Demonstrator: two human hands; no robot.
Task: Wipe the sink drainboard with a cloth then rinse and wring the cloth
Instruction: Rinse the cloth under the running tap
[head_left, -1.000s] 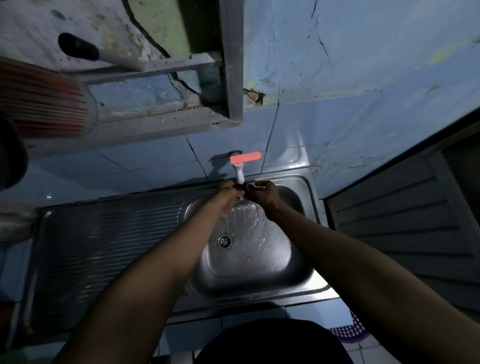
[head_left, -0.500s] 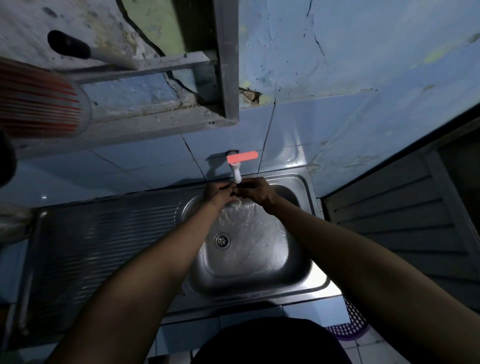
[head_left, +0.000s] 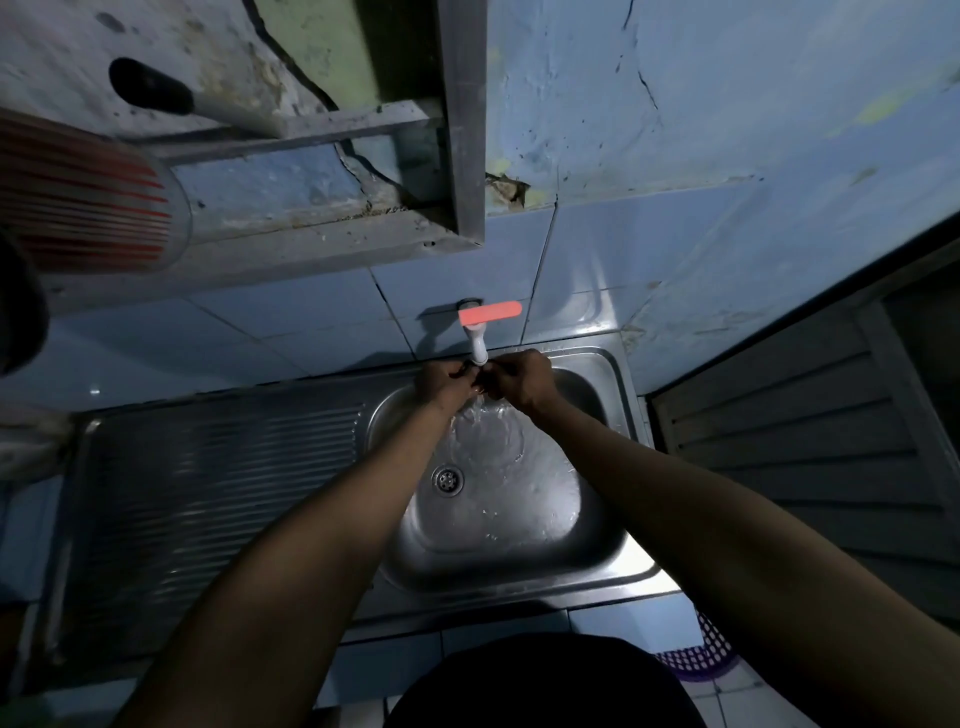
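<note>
Water runs from the tap (head_left: 477, 349) into the sink (head_left: 613, 551), spreading across the basin toward the drain (head_left: 447, 479). Both hands meet right under the spout: the left hand (head_left: 440, 383) and right hand (head_left: 521, 378) have their fingers curled inward around something small and dark between them, most likely the cloth (head_left: 479, 385), though it is almost wholly hidden and the light is poor, so I cannot say how much of it each hand holds. The drainboard (head_left: 218, 499) lies well to the left, with nothing on it that I can make out.

This looks like the rinse step. Risks from here: the hands sit very near the spout, so a hard twist could knock the tap or its red handle (head_left: 490, 313). Wringing high up under the stream would soak the cloth again and might spray the tiled wall (head_left: 311, 317). A wet, bunched cloth may slip from the grip and fall over the drain, slowing the outflow. Drips carried leftward would wet the wiped drainboard again.
</note>
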